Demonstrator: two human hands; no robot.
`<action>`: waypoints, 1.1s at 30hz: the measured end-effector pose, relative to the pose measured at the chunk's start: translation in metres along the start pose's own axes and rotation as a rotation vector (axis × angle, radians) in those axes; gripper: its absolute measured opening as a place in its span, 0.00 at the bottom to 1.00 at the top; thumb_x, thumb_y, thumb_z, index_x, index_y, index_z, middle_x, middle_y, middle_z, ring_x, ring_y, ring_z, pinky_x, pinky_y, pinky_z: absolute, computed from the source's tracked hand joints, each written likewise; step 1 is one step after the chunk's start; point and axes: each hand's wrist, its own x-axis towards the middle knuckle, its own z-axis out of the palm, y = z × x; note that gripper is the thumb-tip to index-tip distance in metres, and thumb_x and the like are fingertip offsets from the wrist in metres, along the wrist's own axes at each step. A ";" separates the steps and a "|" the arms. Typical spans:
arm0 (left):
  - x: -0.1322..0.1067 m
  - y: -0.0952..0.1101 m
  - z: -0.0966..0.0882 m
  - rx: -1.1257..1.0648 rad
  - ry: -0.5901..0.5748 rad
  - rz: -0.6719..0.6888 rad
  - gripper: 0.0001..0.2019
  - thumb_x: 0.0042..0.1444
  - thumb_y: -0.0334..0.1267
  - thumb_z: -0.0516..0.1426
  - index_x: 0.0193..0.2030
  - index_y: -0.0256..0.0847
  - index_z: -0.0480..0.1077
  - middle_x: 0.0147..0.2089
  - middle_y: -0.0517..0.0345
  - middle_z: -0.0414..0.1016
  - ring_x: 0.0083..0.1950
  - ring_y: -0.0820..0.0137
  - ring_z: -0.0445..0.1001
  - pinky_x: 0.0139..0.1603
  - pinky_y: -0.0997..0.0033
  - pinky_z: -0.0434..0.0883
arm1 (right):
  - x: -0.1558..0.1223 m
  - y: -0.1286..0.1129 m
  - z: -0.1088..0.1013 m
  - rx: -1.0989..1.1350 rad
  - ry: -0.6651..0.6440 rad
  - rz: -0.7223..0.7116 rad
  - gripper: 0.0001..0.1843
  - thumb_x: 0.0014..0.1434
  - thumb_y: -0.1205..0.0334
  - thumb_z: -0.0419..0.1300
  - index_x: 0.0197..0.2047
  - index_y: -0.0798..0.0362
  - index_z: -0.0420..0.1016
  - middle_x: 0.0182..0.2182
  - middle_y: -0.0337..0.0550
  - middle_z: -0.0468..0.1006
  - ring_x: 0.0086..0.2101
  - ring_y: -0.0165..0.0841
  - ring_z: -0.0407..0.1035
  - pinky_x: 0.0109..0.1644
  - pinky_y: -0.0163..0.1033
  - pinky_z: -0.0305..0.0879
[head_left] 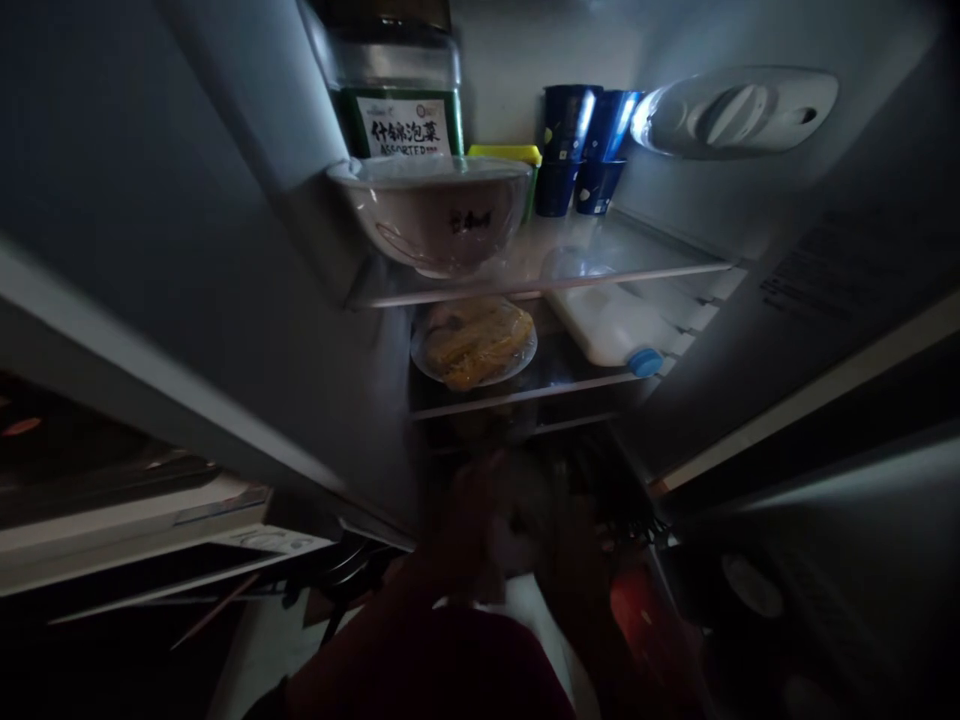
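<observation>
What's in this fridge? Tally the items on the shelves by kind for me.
Blue cups: 4
Ceramic bowl: 1
Jar of assorted pickles: 1
Yellow-lidded tub: 1
Wrapped plate of food: 1
Blue-capped plastic bottle: 1
Total: 9

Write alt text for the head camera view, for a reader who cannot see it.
The left hand and right hand reach low inside a dim refrigerator, below glass shelves holding a white bowl, a plate of wrapped yellow food, a blue-capped bottle and blue cups.
</observation>
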 end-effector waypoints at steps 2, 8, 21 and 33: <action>-0.010 0.007 -0.004 0.170 0.063 0.019 0.23 0.60 0.39 0.53 0.63 0.53 0.61 0.65 0.46 0.63 0.63 0.48 0.61 0.58 0.40 0.60 | -0.021 -0.024 -0.008 0.008 -0.008 -0.063 0.31 0.58 0.64 0.52 0.65 0.43 0.57 0.53 0.50 0.73 0.48 0.47 0.70 0.35 0.45 0.74; -0.039 0.014 -0.031 0.212 0.105 0.607 0.20 0.62 0.39 0.51 0.61 0.53 0.62 0.54 0.52 0.75 0.62 0.59 0.65 0.67 0.42 0.49 | -0.047 -0.072 -0.043 0.137 -0.132 -0.137 0.22 0.57 0.65 0.55 0.55 0.44 0.71 0.48 0.51 0.77 0.43 0.49 0.71 0.39 0.50 0.73; -0.062 -0.008 -0.044 -0.103 0.259 0.405 0.17 0.67 0.38 0.44 0.53 0.47 0.71 0.48 0.54 0.79 0.55 0.68 0.73 0.61 0.58 0.65 | 0.068 0.052 0.021 -0.037 -0.239 0.006 0.18 0.59 0.61 0.56 0.51 0.55 0.74 0.61 0.56 0.64 0.61 0.46 0.55 0.63 0.56 0.53; -0.056 0.000 -0.041 -0.167 0.296 0.345 0.17 0.66 0.40 0.44 0.52 0.49 0.72 0.49 0.56 0.79 0.54 0.68 0.73 0.62 0.58 0.65 | 0.057 0.064 0.015 -0.076 -0.301 0.199 0.16 0.58 0.67 0.54 0.48 0.54 0.78 0.45 0.54 0.79 0.46 0.43 0.71 0.52 0.46 0.65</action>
